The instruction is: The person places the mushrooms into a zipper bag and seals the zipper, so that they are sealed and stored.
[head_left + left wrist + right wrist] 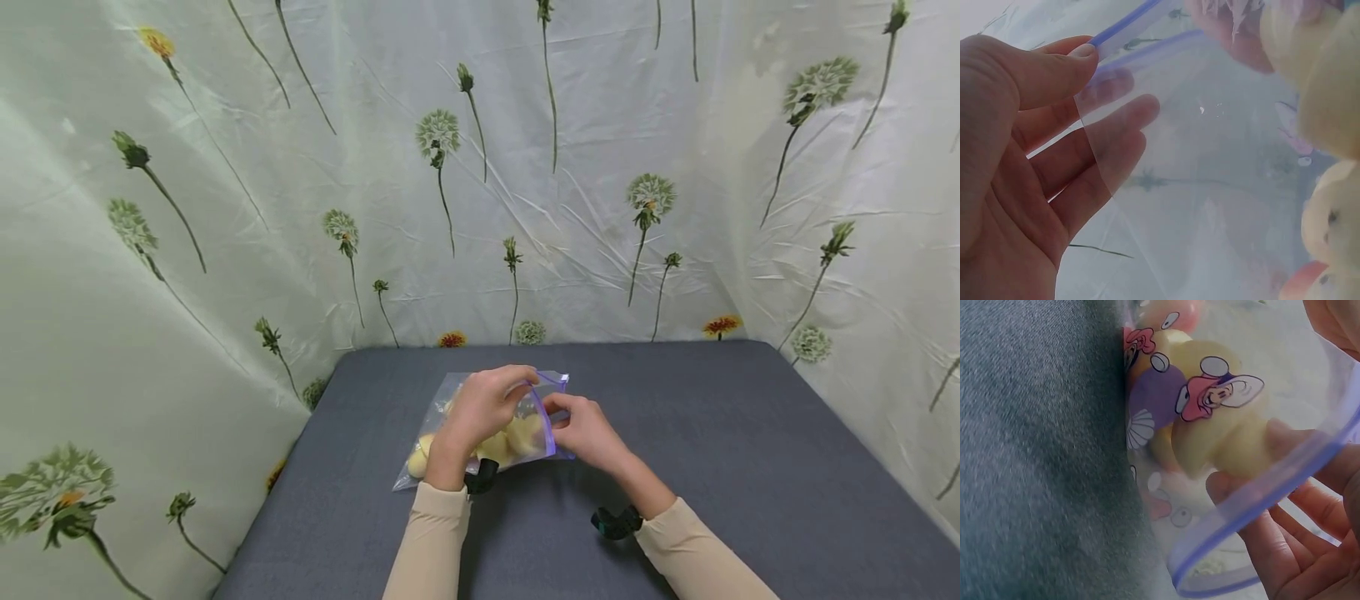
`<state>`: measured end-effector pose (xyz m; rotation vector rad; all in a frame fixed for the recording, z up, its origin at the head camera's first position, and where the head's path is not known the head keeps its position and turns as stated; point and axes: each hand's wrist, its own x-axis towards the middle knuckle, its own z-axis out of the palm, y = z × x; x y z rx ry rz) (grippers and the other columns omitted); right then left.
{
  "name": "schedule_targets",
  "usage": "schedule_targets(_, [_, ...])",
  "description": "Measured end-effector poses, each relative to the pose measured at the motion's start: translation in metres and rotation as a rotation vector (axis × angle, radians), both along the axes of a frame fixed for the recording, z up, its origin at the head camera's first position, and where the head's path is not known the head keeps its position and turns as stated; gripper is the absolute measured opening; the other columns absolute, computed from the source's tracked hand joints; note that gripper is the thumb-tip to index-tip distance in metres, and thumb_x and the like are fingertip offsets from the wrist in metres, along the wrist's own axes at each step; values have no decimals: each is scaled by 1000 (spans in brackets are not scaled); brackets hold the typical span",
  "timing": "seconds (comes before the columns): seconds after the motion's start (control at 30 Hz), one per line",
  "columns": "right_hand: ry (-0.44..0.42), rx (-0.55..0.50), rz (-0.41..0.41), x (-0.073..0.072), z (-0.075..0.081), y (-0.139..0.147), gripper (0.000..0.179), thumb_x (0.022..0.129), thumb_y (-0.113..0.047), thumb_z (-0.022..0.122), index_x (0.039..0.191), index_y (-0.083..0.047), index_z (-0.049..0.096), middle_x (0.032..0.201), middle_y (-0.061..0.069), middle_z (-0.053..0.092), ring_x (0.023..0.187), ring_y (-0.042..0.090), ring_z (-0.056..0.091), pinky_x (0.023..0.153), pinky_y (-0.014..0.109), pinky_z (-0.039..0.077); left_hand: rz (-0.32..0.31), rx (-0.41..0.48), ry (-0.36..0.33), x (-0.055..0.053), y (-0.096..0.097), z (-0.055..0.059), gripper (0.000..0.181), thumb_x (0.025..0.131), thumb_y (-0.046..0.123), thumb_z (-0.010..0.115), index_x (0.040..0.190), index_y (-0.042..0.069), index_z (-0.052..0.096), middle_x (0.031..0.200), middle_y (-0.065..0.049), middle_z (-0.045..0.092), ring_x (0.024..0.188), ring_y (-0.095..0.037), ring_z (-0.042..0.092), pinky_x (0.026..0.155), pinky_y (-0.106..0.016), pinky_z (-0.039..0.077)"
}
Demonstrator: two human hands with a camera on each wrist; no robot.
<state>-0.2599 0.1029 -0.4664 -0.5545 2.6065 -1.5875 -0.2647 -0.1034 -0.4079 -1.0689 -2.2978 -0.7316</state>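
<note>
A clear zip bag (550, 433) with purple zip strips and printed cartoon figures lies on the table, its mouth parted toward the right. Several pale yellow rounded pieces (1335, 94) fill it, some with dark dots and reddish patches. My left hand (491, 404) pinches the far part of the bag's mouth between thumb and forefinger, the other fingers spread behind the clear film. Reaching in through the mouth, my right hand (585, 429) holds one pale yellow rounded piece (1244, 453) between thumb and fingertips.
The bag stands on a dark grey cloth-covered table (360, 517). A pale curtain (300, 167) printed with dandelions hangs behind it and along both sides. Each wrist wears a black camera strap (617, 523).
</note>
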Motion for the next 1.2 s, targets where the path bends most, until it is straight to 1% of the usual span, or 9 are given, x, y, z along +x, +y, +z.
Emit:
schedule_targets(0.17, [45,-3,9,-4,-4,-3,25,82,-18,85,103,-15,72,99,0,72,84,15,72,69,31,58,-26,4,20,-1,4,0,15,96,6,69,109,13,73,107,3,73,84,-10,67,73,-24,52])
schedule_targets(0.4, [96,2,6,-7,-9,-8,30,79,-23,88,104,-16,73,100,-1,74,81,13,72,68,29,57,-34,-1,0,-2,6,0,15,96,7,68,110,12,74,109,3,72,90,-8,67,76,-24,52])
schedule_targets(0.53, [104,3,6,-10,-10,-11,32,79,-24,88,106,-14,74,103,1,74,84,14,72,72,31,57,-33,-3,-11,-2,6,1,15,96,7,68,109,13,73,108,4,72,91,-8,67,77,-24,52])
schedule_targets(0.6, [119,21,0,-10,-11,-13,32,79,-24,88,105,-13,74,102,0,74,86,14,71,73,33,57,-31,-3,-9,-1,7,1,16,96,6,68,109,14,73,107,5,72,91,-7,67,77,-24,52])
schedule_targets(0.77, [162,82,-13,-14,-11,-17,30,77,-23,88,102,-12,74,94,-4,74,82,11,67,73,35,54,-30,-3,14,-2,7,1,16,96,6,68,108,15,73,106,5,72,88,-6,67,76,-23,52])
schedule_targets(0.87, [185,91,-2,-16,-12,-21,28,76,-20,86,100,-11,74,91,-5,73,79,10,65,73,34,52,-28,-3,27,-3,7,0,16,96,6,69,108,16,73,106,5,72,88,-6,66,75,-23,52])
schedule_targets(0.93, [205,95,4,-17,-13,-23,24,76,-19,85,97,-14,74,90,-6,73,78,8,64,73,33,52,-27,-4,30,-3,6,0,17,96,6,69,108,16,73,106,6,72,88,-6,66,76,-24,52])
schedule_targets(1.07, [263,97,31,-19,-15,-29,18,77,-14,83,93,-15,74,87,-3,73,73,9,64,69,31,51,-25,0,28,-2,5,-1,16,95,6,69,107,17,72,106,7,72,87,-5,66,75,-24,52])
schedule_targets(1.2, [280,67,75,-19,-18,-32,18,79,-9,82,94,-13,74,86,2,74,72,14,65,69,30,52,-20,-2,19,-2,5,-2,15,96,7,69,107,17,72,106,8,72,87,-4,65,75,-23,52])
